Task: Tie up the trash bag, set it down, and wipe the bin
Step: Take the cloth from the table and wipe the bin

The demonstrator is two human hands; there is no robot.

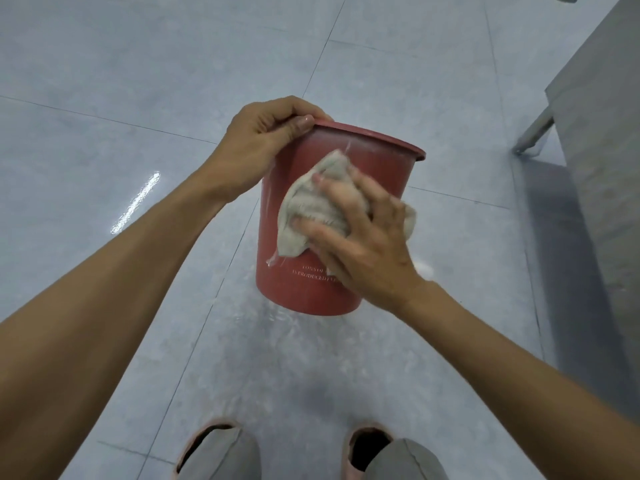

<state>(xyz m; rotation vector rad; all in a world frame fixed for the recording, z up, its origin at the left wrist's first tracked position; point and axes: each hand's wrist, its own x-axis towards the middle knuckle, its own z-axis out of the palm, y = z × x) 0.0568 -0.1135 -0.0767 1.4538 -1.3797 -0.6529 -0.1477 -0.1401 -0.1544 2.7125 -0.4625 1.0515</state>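
Light, stiff bin (346, 161): left hand (263, 147) pinching rim, right hand (360, 233) pressing soft cloth (311, 206) against slick wall.

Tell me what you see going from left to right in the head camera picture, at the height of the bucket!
Shiny light streak on the floor → left hand gripping the rim → red bin → grey furniture at the right edge.

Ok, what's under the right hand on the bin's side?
A beige cloth, pressed against the red bin's outer wall by the right hand. White lettering shows just below the cloth, but the hand covers part of it. The left hand grips the rim.
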